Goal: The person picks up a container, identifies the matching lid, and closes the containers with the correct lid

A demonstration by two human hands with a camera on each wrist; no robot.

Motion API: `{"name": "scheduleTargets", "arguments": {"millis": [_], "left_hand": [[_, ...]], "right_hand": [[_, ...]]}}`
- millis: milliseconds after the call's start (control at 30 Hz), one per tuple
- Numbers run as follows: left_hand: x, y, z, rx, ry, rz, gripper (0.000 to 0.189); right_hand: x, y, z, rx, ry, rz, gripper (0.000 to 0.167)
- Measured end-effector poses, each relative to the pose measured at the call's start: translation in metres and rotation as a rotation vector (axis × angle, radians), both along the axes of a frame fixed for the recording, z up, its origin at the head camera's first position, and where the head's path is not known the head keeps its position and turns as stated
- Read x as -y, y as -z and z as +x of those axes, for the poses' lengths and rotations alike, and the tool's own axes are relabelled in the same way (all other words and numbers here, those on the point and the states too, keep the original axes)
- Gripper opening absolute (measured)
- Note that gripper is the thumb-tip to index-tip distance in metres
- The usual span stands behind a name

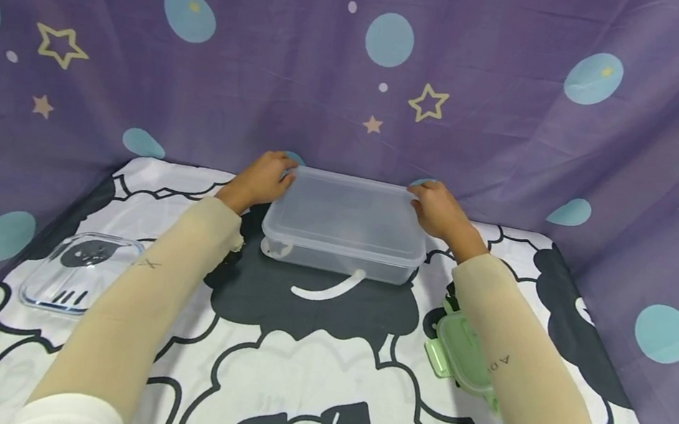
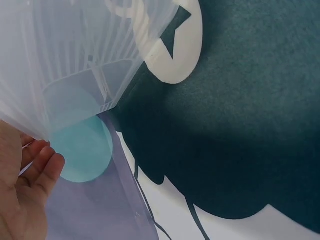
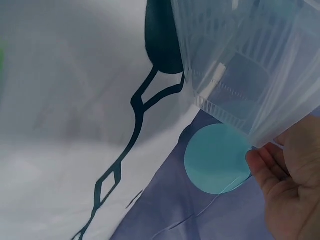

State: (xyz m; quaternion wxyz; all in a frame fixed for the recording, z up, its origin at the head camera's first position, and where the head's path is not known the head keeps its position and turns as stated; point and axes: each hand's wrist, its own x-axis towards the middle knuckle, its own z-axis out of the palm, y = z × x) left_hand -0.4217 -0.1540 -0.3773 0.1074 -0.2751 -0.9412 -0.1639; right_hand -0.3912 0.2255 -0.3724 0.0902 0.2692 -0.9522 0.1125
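A clear plastic storage box (image 1: 339, 259) with a translucent lid (image 1: 349, 210) is at the back of the table, by the curtain. My left hand (image 1: 262, 178) holds its back left corner, thumb on the side and fingers round the lid's edge. At the back right corner, my right hand (image 1: 439, 215) grips the lid's edge in the same way. Both wrist views show the box's ribbed wall, with the left fingertips (image 2: 47, 167) and right fingertips (image 3: 257, 162) at the rim. Whether the box's base touches the cloth, I cannot tell.
To the left lies a clear glass dish (image 1: 52, 284), partly behind my left sleeve. A green lid (image 1: 466, 349) with side clips is at the right, partly hidden by my right forearm. A purple curtain (image 1: 486, 138) hangs behind the cartoon-print tablecloth (image 1: 316, 375).
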Motion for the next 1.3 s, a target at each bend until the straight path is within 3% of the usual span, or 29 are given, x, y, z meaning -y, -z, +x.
{"name": "scheduleTargets", "arguments": {"millis": [467,700,1000,1300], "left_hand": [[0.0012,0.0022,-0.0013,0.086,-0.035,-0.037,0.04],[0.0015,0.0015,-0.0008,0.078,-0.031,-0.026,0.039],[0.0,0.003,-0.0029,0.033,0.023,-0.012,0.036],[0.0016,0.0,-0.0017,0.069,0.001,-0.019,0.037]], "right_hand": [[0.0037,0.0055,0.0013,0.026,0.067,-0.026,0.031],[0.0042,0.0043,0.0008,0.024,0.067,-0.045,0.028],[0.0028,0.0057,0.0034,0.047,0.092,-0.073,0.026],[0.0049,0.0057,0.0048,0.04,0.094,-0.094,0.027]]}}
